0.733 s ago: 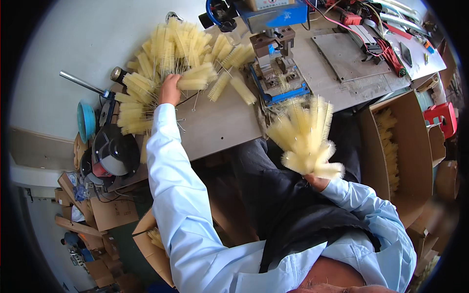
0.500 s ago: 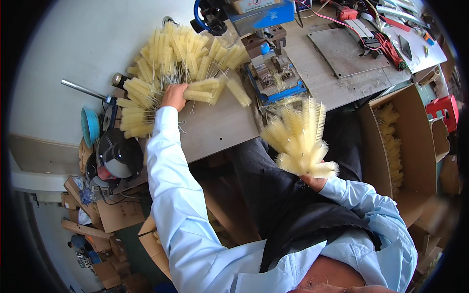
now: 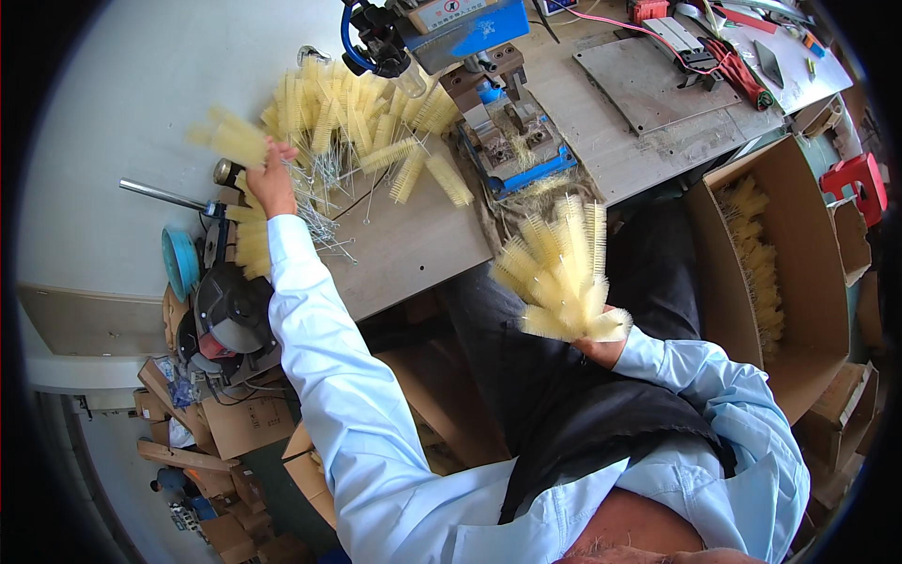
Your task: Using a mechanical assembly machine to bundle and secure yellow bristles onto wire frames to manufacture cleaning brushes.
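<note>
My left hand [image 3: 273, 182] is closed around a few pale-yellow bottle brushes [image 3: 231, 138], raised above the left side of the brush pile and smeared by motion. Beneath and beside it, a heap of similar wire-handled brushes [image 3: 340, 111] lies on the workbench, their thin metal stems [image 3: 324, 221] tangled toward me. In my lap, my right hand [image 3: 607, 349] grips a fanned bunch of brushes [image 3: 562, 273], bristle heads pointing up and outward. The bunch hides most of that hand's fingers.
A blue press [image 3: 470, 33] with a metal fixture [image 3: 517, 141] stands behind the bunch. A cardboard box [image 3: 799, 273] of brushes is at my right. A round black-and-grey machine [image 3: 230, 305] sits left of the workbench [image 3: 413, 254], near a teal bowl [image 3: 180, 261].
My left hand has moved left and slightly up, lifting a few brushes off the pile. My right hand still holds its bunch, almost in place.
</note>
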{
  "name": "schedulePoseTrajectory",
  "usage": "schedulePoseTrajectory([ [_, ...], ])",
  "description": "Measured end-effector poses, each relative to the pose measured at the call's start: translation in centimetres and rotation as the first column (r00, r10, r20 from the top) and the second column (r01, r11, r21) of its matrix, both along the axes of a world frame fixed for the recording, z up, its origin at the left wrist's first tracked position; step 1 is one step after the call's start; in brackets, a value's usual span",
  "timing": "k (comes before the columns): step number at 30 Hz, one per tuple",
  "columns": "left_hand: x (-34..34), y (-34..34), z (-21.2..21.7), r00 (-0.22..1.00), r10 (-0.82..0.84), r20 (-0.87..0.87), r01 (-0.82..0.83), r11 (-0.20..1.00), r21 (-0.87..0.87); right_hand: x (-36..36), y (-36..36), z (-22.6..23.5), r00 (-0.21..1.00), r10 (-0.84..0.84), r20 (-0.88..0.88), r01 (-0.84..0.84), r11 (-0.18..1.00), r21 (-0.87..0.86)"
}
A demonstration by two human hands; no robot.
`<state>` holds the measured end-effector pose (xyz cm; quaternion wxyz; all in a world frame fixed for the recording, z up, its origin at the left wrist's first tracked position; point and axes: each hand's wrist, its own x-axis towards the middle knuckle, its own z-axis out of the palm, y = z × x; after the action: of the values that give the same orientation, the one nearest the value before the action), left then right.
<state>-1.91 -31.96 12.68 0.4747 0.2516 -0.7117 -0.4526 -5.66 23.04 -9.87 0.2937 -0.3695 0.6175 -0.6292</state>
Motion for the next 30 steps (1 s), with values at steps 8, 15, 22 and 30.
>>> schedulePoseTrajectory([
  [8, -1.4, 3.6, -6.9, 0.506, 0.398, 0.765, 0.345, 0.720, -0.603, 0.0, -0.2, 1.5, 0.924, 0.011, -0.382, 0.017, 0.997, 0.071],
  [15, -0.5, 0.5, -8.4, 0.700, 0.452, 0.552, 0.116, 0.692, -0.713, 0.0, 0.1, 0.9, 0.949, -0.020, -0.316, 0.029, 0.999, 0.021],
  [22, -2.7, 2.4, -2.5, 0.979, -0.056, 0.198, 0.018, 0.982, 0.189, 0.1, 0.0, -0.5, 0.978, -0.035, -0.204, 0.038, 0.999, 0.008],
  [30, -6.6, 6.5, -8.2, 0.778, -0.362, 0.513, 0.186, 0.914, 0.362, 0.2, 0.1, 0.3, 0.991, -0.025, -0.128, 0.025, 1.000, -0.003],
])
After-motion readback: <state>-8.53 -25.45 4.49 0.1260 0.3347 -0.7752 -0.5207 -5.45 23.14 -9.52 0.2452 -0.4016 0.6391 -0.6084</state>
